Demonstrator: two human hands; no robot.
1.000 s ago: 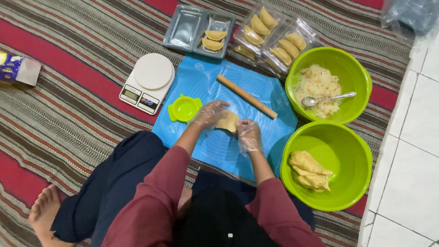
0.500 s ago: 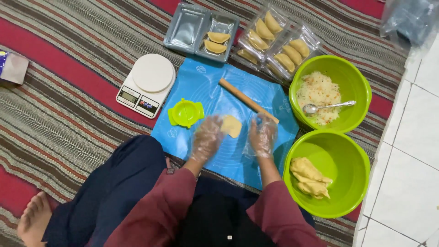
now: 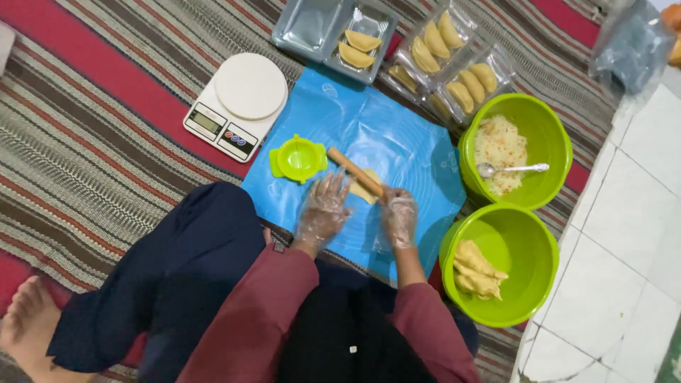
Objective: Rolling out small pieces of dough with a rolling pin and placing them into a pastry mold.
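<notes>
Both my hands wear clear plastic gloves and rest on a blue mat [image 3: 397, 135] in front of my lap. A wooden rolling pin [image 3: 352, 170] lies slanted across a small flat piece of pale dough [image 3: 364, 192]. My right hand [image 3: 399, 217] is closed on the pin's near end. My left hand [image 3: 323, 211] lies flat with fingers spread, its fingertips against the pin's side and the dough's edge. A green dumpling press [image 3: 298, 158] sits open just left of the pin.
A white kitchen scale [image 3: 237, 105] stands at the mat's far left corner. Two green bowls sit to the right: one [image 3: 550, 138] with shredded filling and a spoon, one [image 3: 525, 298] with dough pieces. Clear trays [image 3: 454, 67] of folded pastries lie behind, on a striped rug.
The rolling pin has come from the far part of the mat onto the dough. My right hand has taken its near end, and my left hand has flattened beside it.
</notes>
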